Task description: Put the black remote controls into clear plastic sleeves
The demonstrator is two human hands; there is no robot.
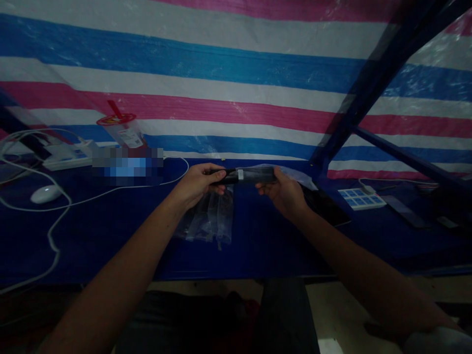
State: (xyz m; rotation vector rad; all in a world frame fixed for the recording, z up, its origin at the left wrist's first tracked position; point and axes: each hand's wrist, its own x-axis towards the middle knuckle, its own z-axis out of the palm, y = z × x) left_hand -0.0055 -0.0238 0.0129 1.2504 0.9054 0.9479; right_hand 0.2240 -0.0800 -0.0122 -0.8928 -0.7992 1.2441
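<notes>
Between my two hands I hold a long black object point(254, 174) level above the blue table, with a small white label near its middle. Its exact kind is too dark to make out. My left hand point(201, 184) is closed on its left end, thumb along the front. Around its right end, my right hand point(283, 191) is closed too. Clear plastic bags point(212, 216) lie on the table below my left hand. Behind my right hand a sheet of clear plastic point(295, 176) shows, and a flat black tablet-like thing point(330, 206) lies to its right.
On the left are a white mouse point(45, 194), looping white cables point(55, 246), a power strip point(70, 160) and a cup with red lid and straw point(127, 132). To the right lie a white-and-blue panel point(361, 198) and a phone-like slab point(405, 211). A dark frame bar point(354, 113) rises there.
</notes>
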